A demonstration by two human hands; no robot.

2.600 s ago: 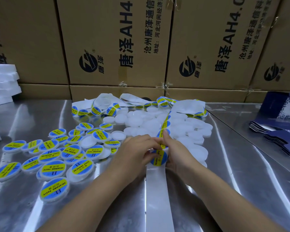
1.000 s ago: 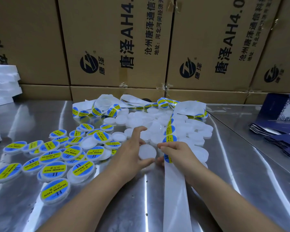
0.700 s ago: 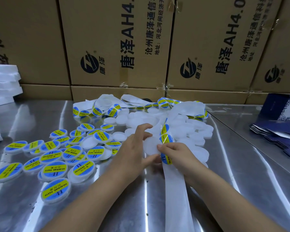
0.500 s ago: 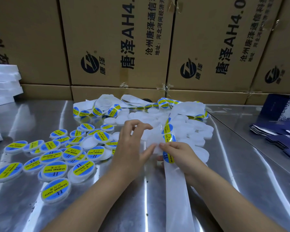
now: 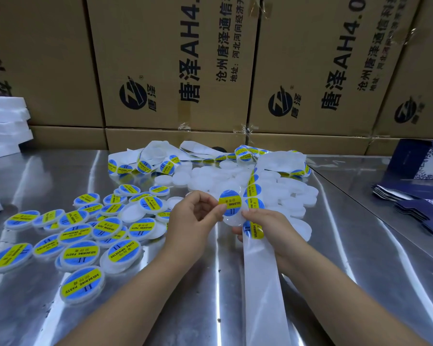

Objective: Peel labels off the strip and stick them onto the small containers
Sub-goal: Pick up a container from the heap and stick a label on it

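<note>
Since a moment ago the bare white lid in the left hand has gained its sticker: a blue-and-yellow "Soldering Paste" label (image 5: 230,203) now sits on the small round container (image 5: 233,220), which is held up just above the table.

The left hand (image 5: 195,217) pinches the container's left edge between thumb and curled fingers. The right hand (image 5: 269,229) has its fingers curled round the label strip (image 5: 263,283), and its fingertips touch the container's lower right edge.

The strip's white backing runs from the near edge of the table up through the right hand, and the part beyond the hand carries more labels toward the back.

The work surface is a shiny stainless-steel table (image 5: 360,258), streaked with light reflections.

To the left lies a spread of labelled containers (image 5: 80,253), many overlapping. Behind the hands is a heap of plain white containers (image 5: 210,176), with loose coils of label strip (image 5: 145,164) along its far side.

Large brown cardboard boxes (image 5: 173,58) printed with black Chinese lettering and a round logo are stacked along the back of the table.

A stack of white foam sheets (image 5: 5,126) stands at the far left. Flat dark blue cartons (image 5: 415,198) lie piled at the right.
</note>
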